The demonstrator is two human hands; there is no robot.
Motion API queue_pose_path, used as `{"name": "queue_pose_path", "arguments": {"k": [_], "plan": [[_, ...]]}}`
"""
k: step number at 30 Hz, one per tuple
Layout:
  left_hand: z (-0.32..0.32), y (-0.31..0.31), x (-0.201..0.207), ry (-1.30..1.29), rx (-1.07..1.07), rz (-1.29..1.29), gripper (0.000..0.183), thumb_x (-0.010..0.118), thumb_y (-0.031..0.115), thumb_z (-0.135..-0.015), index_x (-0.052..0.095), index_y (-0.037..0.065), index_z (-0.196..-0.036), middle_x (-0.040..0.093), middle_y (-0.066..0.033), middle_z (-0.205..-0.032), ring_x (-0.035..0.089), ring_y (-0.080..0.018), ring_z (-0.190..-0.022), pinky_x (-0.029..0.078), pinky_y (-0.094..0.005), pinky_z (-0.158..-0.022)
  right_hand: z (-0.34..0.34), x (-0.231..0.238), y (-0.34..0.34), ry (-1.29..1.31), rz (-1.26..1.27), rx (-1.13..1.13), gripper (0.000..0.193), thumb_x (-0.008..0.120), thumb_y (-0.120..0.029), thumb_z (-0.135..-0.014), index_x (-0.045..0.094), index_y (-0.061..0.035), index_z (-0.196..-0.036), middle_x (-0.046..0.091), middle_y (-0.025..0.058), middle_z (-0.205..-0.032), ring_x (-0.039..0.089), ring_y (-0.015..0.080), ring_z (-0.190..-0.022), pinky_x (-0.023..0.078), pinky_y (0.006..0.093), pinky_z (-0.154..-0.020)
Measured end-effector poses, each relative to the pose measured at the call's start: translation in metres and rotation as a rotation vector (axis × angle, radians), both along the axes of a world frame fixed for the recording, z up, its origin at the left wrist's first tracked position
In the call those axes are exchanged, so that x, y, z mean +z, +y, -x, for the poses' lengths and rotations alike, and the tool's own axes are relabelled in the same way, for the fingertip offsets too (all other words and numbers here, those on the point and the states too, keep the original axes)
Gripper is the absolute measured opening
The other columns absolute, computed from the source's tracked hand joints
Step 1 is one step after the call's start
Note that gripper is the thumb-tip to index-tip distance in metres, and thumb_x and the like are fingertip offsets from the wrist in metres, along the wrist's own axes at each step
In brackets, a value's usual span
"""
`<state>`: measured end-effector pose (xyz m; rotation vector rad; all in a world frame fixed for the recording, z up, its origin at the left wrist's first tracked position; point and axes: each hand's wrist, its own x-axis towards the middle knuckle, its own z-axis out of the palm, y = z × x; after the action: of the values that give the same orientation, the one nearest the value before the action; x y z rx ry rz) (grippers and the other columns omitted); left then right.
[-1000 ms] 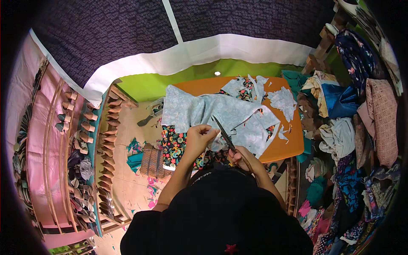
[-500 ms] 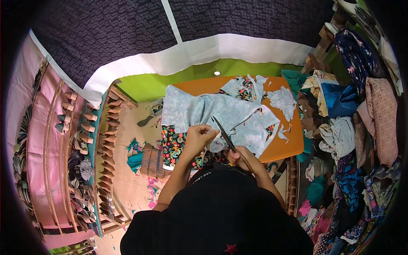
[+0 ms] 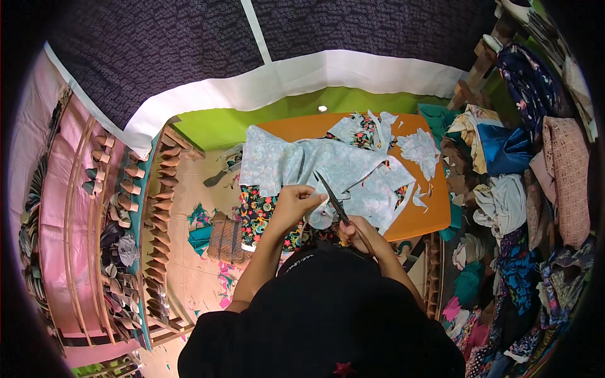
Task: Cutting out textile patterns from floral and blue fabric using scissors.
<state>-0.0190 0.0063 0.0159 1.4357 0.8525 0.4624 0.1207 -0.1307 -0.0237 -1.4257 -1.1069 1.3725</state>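
Observation:
My right hand is closed around the handles of dark scissors, whose blades point up and to the left, slightly apart. Beside the blades, my left hand pinches a small pale piece of cloth between thumb and fingers. Under both hands spreads a large cloth, its pale bluish side up. A black floral printed side with bright flowers shows at its lower left. The cloth lies over an orange table and hangs past its left edge.
White scraps lie at the table's right, next to a floral piece. Wooden racks of shoe-shaped forms line the left. Heaped fabrics crowd the right side. A dark patterned curtain hangs at the back, and scraps litter the floor.

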Motion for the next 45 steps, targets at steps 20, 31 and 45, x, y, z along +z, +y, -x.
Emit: {"name": "queue_pose_path", "arguments": {"k": [20, 31, 45], "plan": [[0.0, 0.001, 0.001, 0.0, -0.055, 0.04, 0.019, 0.064, 0.015, -0.072, 0.06, -0.003, -0.068, 0.047, 0.0033, -0.053, 0.037, -0.0025, -0.047, 0.027, -0.0186, -0.042, 0.001, 0.02, 0.0, 0.035, -0.086, -0.004, 0.07, 0.039, -0.076, -0.057, 0.038, -0.0063, -0.065, 0.038, -0.0019, -0.057, 0.038, 0.008, -0.053, 0.033, 0.0209, -0.049], [-0.009, -0.003, -0.002, -0.139, 0.045, -0.007, 0.014, 0.059, 0.013, -0.077, 0.058, -0.001, -0.075, 0.053, 0.0013, -0.061, 0.046, -0.0035, -0.054, 0.035, -0.0173, -0.047, -0.003, 0.0, -0.002, -0.117, -0.026, -0.005, 0.019, 0.047, -0.018, -0.078, 0.045, -0.0005, -0.074, 0.045, 0.0081, -0.06, 0.044, 0.0171, -0.056, 0.039, 0.0277, -0.056], [-0.009, -0.002, 0.005, -0.07, 0.072, 0.066, 0.017, 0.064, 0.012, -0.073, 0.059, -0.004, -0.071, 0.051, 0.0003, -0.054, 0.04, -0.0028, -0.043, 0.028, -0.0178, -0.038, -0.001, 0.012, 0.001, 0.021, -0.014, -0.013, 0.013, 0.043, -0.01, -0.081, 0.046, -0.0004, -0.074, 0.044, 0.0034, -0.061, 0.042, 0.0133, -0.056, 0.037, 0.0241, -0.053]]}}
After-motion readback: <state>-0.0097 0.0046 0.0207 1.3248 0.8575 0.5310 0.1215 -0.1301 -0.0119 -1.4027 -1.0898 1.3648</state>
